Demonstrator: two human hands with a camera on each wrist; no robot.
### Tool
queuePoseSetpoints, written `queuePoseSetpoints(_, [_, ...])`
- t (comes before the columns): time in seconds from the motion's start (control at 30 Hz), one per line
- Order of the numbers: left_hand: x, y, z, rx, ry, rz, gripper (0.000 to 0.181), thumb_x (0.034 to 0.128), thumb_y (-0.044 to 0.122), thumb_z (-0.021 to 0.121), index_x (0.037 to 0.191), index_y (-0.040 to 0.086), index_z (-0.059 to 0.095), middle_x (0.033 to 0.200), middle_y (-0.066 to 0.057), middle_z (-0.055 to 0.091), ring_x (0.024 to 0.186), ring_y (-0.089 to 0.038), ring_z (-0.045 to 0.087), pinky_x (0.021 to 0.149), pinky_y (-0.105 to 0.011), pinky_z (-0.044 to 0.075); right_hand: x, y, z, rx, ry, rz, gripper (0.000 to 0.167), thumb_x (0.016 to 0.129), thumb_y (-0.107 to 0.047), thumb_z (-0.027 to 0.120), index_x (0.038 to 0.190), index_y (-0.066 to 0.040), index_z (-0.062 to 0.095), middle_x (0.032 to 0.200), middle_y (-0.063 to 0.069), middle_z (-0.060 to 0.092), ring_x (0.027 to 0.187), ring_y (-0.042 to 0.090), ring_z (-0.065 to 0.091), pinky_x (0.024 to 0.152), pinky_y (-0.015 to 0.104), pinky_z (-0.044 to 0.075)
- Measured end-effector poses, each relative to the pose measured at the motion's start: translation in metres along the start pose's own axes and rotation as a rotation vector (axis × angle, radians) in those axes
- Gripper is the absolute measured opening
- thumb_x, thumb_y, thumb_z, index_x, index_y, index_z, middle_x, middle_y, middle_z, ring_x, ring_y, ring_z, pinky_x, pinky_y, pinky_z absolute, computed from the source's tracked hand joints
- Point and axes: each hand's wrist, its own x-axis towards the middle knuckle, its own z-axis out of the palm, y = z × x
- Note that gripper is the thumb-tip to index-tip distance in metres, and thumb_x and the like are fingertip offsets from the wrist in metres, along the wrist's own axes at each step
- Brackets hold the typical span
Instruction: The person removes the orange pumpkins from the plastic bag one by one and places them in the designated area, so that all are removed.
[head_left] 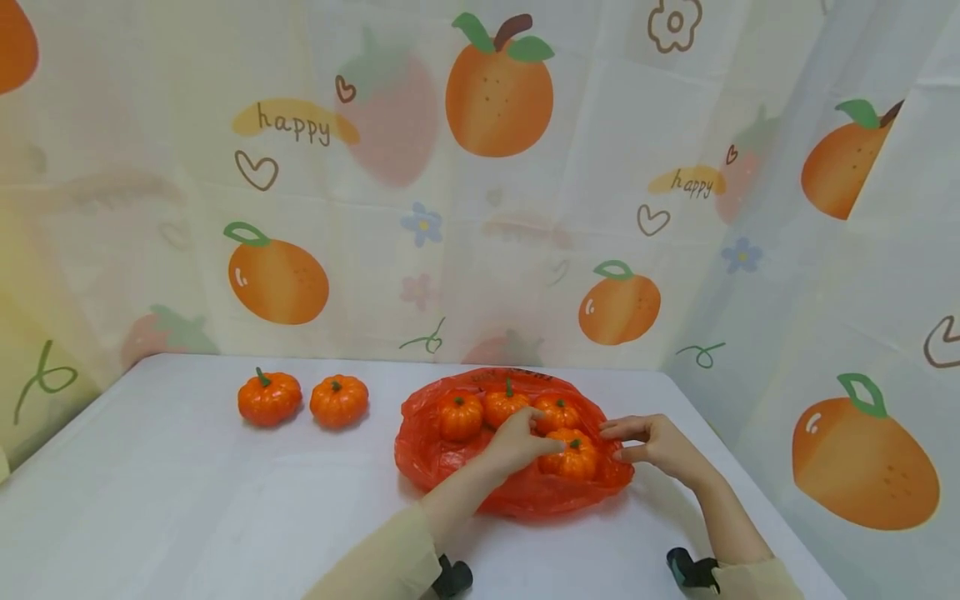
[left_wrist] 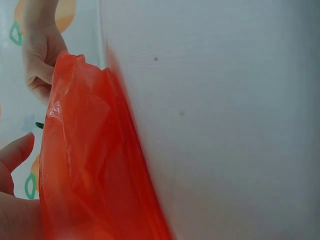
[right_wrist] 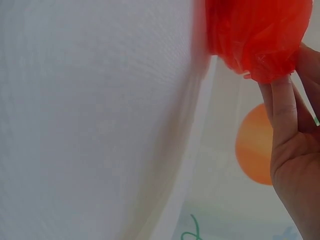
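A red plastic bag lies spread on the table with its mouth up. Inside it sit several small orange pumpkins, one at the front right. The left hand reaches over the bag, its spread thumb and fingers at the front-right and back-right pumpkins; their exact contact is unclear. In the left wrist view the left thumb stands apart behind the bag's side. At the bag's right edge, the right hand pinches the plastic; the right wrist view has its fingers at the bag's rim.
Two more orange pumpkins stand on the table left of the bag, one at the far left and another beside it. The table has a white cover. A fruit-printed curtain hangs behind and along the right side.
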Motion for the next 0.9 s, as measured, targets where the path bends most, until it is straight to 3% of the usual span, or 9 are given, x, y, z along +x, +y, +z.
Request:
queuePoseSetpoints(0.4, [0.0046, 0.0013, 0.0097, 0.062, -0.021, -0.013, 0.056, 0.085, 0.025, 0.076, 0.134, 0.011, 0.054, 0.134, -0.01, 0.057, 0.119, -0.029, 0.052, 0.107, -0.056, 0.046, 0.0003, 0.0018, 0.0002, 0.01, 0.006, 0.009, 0.032, 0.083, -0.01, 0.067, 0.114, -0.006, 0.074, 0.135, 0.023, 0.062, 0.128, 0.044, 0.054, 0.086, 0.03, 0.061])
queuePoseSetpoints(0.63, [0.0029, 0.0009, 0.0088, 0.123, -0.052, 0.01, 0.061, 0.0843, 0.019, 0.077, 0.139, 0.013, 0.051, 0.141, -0.012, 0.053, 0.126, -0.032, 0.05, 0.109, -0.058, 0.044, 0.0003, 0.0005, 0.0005, 0.012, 0.007, 0.01, 0.033, 0.083, -0.01, 0.067, 0.115, -0.004, 0.073, 0.135, 0.024, 0.061, 0.127, 0.045, 0.054, 0.085, 0.031, 0.061])
queuePoseSetpoints(0.9, [0.004, -0.0023, 0.0086, 0.122, -0.064, 0.016, 0.061, 0.0818, 0.016, 0.079, 0.137, 0.012, 0.054, 0.139, -0.013, 0.056, 0.125, -0.032, 0.051, 0.111, -0.059, 0.041, 0.001, 0.0014, 0.0004, 0.01, -0.002, -0.002, 0.032, 0.083, -0.01, 0.067, 0.114, -0.003, 0.073, 0.134, 0.025, 0.061, 0.126, 0.045, 0.055, 0.085, 0.03, 0.061])
